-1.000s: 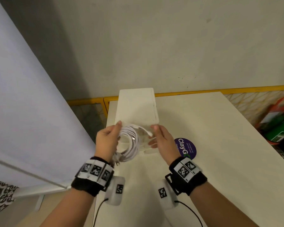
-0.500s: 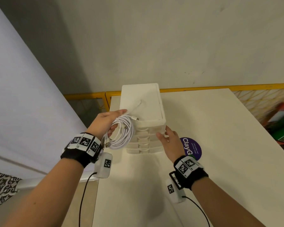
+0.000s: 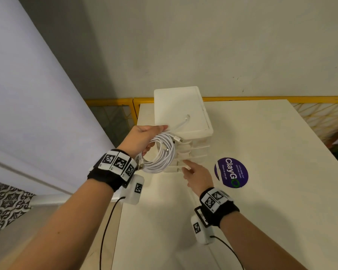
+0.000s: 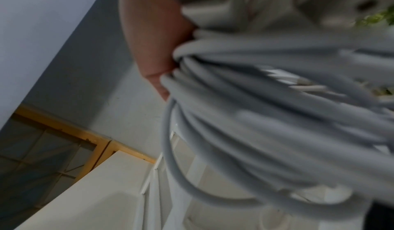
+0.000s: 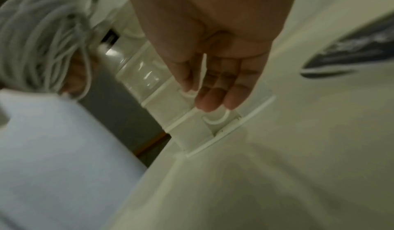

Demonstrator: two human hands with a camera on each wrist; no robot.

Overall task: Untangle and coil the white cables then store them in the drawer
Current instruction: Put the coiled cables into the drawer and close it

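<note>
The cream rectangular worktop (image 3: pixel 261 191) is carrying a white plastic stack of small drawers (image 3: pixel 180 112) near its far left corner, a round purple sticker (image 3: pixel 231 172) just beside it. Your left hand (image 3: pixel 142 139) is gripping the coiled white cables (image 3: pixel 162 152) against the stack's front. Your right hand (image 3: pixel 196 177), fingers straight, is touching a low drawer's handle (image 5: pixel 215 117).

The left hand (image 3: pixel 142 139) grips coiled white cables (image 3: pixel 160 154) beside the white plastic drawer unit (image 3: pixel 183 125); the right hand (image 3: pixel 197 175) reaches its lower drawers.
</note>
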